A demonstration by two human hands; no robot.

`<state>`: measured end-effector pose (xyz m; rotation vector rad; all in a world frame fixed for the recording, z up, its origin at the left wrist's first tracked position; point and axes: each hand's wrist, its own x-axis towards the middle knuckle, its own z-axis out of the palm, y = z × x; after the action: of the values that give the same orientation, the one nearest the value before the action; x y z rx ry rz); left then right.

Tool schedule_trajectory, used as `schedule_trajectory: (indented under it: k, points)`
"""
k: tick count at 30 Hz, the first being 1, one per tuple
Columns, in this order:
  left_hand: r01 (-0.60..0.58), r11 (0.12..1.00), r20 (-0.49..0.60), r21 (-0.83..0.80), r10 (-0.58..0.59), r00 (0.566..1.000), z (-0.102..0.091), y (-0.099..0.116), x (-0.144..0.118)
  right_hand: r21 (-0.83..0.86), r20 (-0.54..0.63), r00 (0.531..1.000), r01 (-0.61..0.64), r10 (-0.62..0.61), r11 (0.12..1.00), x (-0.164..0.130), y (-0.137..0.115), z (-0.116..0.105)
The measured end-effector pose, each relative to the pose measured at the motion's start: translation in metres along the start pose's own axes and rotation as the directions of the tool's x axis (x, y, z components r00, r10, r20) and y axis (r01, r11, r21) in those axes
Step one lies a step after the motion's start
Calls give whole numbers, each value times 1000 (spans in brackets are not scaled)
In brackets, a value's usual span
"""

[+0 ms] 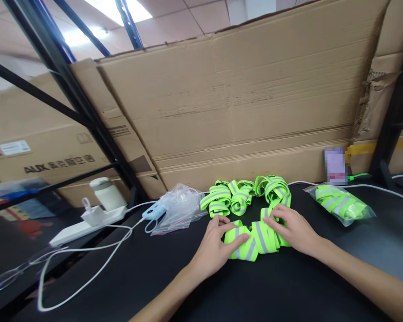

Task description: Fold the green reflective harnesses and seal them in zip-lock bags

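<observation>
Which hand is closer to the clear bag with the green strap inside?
The right hand: it is just left of the clear bag. The left hand is farther left.

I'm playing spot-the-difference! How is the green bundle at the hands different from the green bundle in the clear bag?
The handled bundle is out in the open; the bagged bundle is inside a clear bag.
The left hand and right hand are on the handled bundle; no hand touches the bagged bundle.
Both are bright green with greyish stripes.
</observation>
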<state>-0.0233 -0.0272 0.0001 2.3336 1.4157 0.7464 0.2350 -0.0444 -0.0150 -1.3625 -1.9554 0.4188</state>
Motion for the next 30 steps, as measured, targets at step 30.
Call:
schedule_trajectory:
  k: [30]
  points:
    - [-119, 971, 53, -209, 133, 990, 6, -5, 29, -18, -127, 966, 225, -225, 974, -2, 6, 8]
